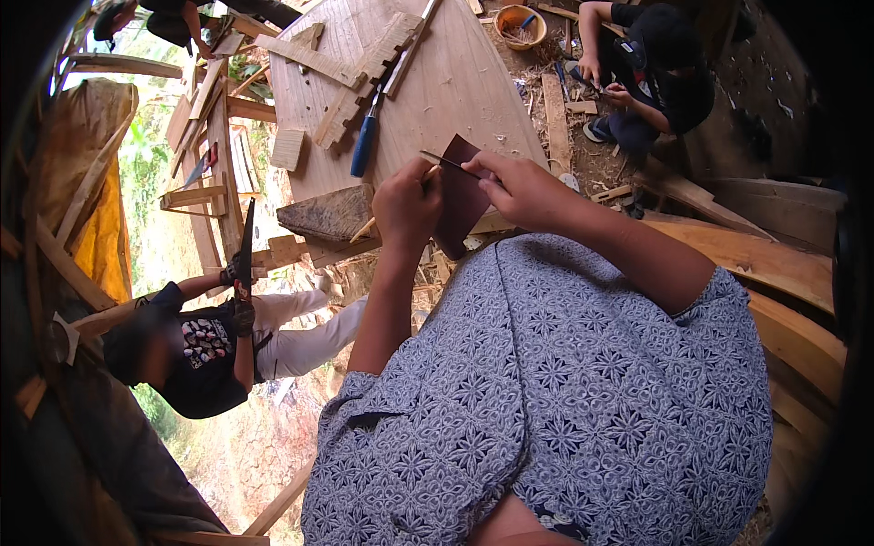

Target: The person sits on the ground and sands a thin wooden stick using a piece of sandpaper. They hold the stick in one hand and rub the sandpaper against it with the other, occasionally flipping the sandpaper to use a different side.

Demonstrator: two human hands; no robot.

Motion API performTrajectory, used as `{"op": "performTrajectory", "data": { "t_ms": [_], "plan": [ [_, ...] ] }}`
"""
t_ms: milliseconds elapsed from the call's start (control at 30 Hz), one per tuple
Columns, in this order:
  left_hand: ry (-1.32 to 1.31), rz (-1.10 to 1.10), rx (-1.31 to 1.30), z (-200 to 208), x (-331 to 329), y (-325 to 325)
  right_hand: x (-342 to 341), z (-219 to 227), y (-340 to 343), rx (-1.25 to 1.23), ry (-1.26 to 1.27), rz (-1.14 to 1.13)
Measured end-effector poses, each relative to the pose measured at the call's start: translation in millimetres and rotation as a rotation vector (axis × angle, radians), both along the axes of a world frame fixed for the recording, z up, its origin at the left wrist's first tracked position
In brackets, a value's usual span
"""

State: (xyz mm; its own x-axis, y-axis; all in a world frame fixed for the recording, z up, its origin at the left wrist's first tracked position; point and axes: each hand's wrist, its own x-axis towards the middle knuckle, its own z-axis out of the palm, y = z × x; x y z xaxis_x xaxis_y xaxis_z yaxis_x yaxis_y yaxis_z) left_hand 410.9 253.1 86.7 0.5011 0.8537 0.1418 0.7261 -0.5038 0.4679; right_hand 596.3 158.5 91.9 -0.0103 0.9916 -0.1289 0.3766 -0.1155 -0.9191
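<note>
A dark red-brown sheet, apparently sandpaper point(463, 207), hangs between my hands in front of my chest. My left hand point(407, 202) is closed at its left edge; the fingertips are partly hidden. My right hand point(517, 189) pinches a thin dark stick point(448, 163) with a pale tip, lying across the sheet and reaching toward my left fingers. Beyond my hands is a broad wooden board point(473, 86). On it lies a chisel with a blue handle point(365, 144), beside a notched wooden piece point(344, 114).
A rough wood block point(323, 214) and a small square block point(288, 149) sit at the board's left edge. One person point(196, 350) at the left holds a handsaw point(246, 246). Another person point(669, 68) crouches at the upper right, near an orange bucket point(521, 27).
</note>
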Motion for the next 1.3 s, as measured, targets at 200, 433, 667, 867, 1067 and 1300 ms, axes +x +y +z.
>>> {"op": "performTrajectory", "data": {
  "t_ms": [200, 433, 667, 867, 1067, 1300],
  "plan": [
    [-0.031, -0.038, 0.041, 0.5, 4.5, -3.6, -7.0, -1.4, 23.8, -0.005, -0.04, 0.04],
    [-0.005, 0.02, -0.005, 1.6, -3.3, -2.8, -1.6, 3.8, 15.0, -0.036, -0.046, 0.095],
    [-0.018, -0.025, 0.051, 6.6, 4.5, -7.0, -1.4, 11.0, 10.9, -0.009, -0.051, 0.081],
    [-0.017, -0.051, 0.067, 11.4, 8.9, -5.3, -1.4, 9.7, 25.6, -0.039, -0.082, 0.102],
    [0.031, -0.033, 0.097, 10.1, 7.1, 0.9, 12.3, 25.1, -1.3, -0.011, -0.082, 0.083],
    [0.0, -0.074, 0.088, 11.6, 8.7, -1.0, 10.3, 29.5, 3.4, -0.072, -0.105, 0.086]
  ]
}}
